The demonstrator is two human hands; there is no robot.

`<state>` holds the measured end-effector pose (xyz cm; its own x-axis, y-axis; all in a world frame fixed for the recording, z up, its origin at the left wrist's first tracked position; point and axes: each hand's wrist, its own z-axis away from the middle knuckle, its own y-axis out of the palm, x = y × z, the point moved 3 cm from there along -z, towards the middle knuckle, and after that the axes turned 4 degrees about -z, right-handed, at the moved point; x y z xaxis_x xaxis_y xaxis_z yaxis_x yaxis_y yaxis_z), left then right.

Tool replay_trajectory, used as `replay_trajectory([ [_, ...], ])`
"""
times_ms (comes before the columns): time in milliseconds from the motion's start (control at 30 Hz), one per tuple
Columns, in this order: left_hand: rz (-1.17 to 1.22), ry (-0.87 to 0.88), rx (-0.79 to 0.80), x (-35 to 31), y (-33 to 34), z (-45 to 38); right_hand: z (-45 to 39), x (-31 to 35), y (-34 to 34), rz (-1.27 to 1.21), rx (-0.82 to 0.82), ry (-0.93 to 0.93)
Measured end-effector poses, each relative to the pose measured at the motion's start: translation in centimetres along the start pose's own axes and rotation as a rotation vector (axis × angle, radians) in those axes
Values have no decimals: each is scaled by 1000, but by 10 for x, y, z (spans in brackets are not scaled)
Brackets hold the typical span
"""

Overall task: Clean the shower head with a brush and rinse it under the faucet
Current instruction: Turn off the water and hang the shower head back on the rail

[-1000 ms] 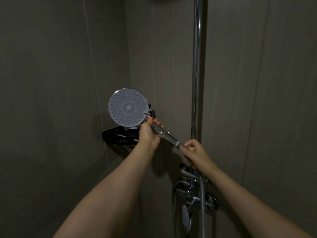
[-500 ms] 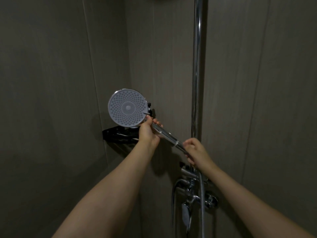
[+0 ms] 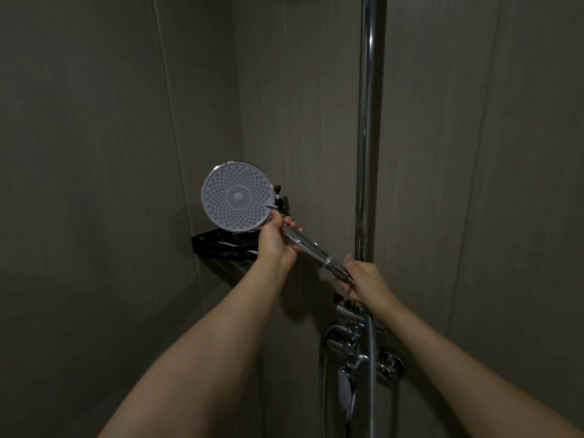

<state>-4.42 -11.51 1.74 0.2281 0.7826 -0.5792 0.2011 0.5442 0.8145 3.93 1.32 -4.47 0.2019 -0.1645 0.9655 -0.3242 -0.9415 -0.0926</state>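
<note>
- The shower head (image 3: 237,196) is held up in front of the wall corner, its round pale face with rings of small nozzles turned toward the camera.
- Its chrome handle (image 3: 308,246) slants down and to the right from the disc, ending in the narrower chrome connector (image 3: 338,270) where the hose begins.
- The left hand (image 3: 276,240) wraps the top of the handle just under the disc; the grip is curled round the metal, thumb up against the rim of the face and fingertips showing on the far side.
- The right hand (image 3: 363,281) takes the lower end; its grip pinches the connector, fingers curled round it, though the dim light makes it hard to tell exactly how the thumb lies.
- Both forearms reach up from the bottom of the frame, well apart at the elbows and drawing nearer at the hands.
- A thin metal hose (image 3: 373,368) drops from below the right hand, straight down past the fittings.
- The faucet (image 3: 354,352), a chrome mixer with a lever and knobs, sits on the wall below the right hand.
- A vertical chrome riser pipe (image 3: 366,121) runs up the wall to the top edge, just behind the right hand.
- A black corner shelf (image 3: 218,245) is fixed in the wall corner, behind and below the disc and partly hidden by the left wrist.
- The walls (image 3: 94,153) are large grey-brown panels with thin seams.
</note>
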Motion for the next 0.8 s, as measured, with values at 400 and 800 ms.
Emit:
replay_trajectory([
  [400, -9, 5, -5, 1, -8, -4, 2, -2, -1, 76, 10, -26],
  [800, -9, -7, -16, 5, -12, -9, -4, -16, -6, 278, 101, -25],
])
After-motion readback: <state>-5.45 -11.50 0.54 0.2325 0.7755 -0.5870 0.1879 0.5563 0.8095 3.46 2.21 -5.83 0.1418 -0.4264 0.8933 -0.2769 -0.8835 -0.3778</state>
